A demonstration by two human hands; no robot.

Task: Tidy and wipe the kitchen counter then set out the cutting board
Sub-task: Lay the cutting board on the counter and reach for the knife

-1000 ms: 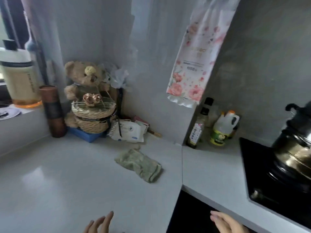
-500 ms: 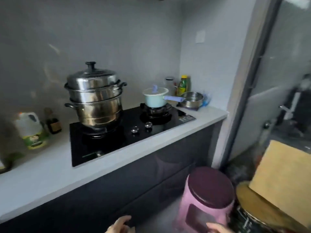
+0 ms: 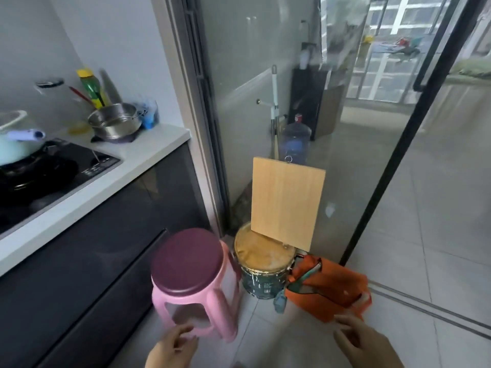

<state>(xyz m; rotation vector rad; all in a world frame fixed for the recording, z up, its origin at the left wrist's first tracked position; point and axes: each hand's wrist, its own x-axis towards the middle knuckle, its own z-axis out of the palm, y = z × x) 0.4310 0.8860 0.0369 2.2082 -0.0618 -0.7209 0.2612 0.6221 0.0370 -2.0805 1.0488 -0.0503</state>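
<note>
A pale wooden cutting board (image 3: 286, 204) stands upright on a paint can (image 3: 263, 266) on the floor, leaning against the glass door. My left hand (image 3: 172, 346) is low in the view, fingers loosely apart, in front of a pink stool (image 3: 194, 280). My right hand (image 3: 364, 341) is at the bottom right, fingers spread, just below an orange bag (image 3: 329, 285). Both hands hold nothing and are well short of the board. The white kitchen counter (image 3: 148, 152) runs along the left.
On the counter sit a black hob (image 3: 53, 176), a light blue pot (image 3: 16, 147), a steel pan (image 3: 117, 123) and a green bottle (image 3: 91, 87). Dark cabinets lie below. A glass sliding door with black frame (image 3: 382, 181) stands behind; a mop and water jug are beyond it.
The view has swung right, from the counter corner with the green cloth, past the hob, down to the floor by the door. The cutting board is now central and both hands show more.
</note>
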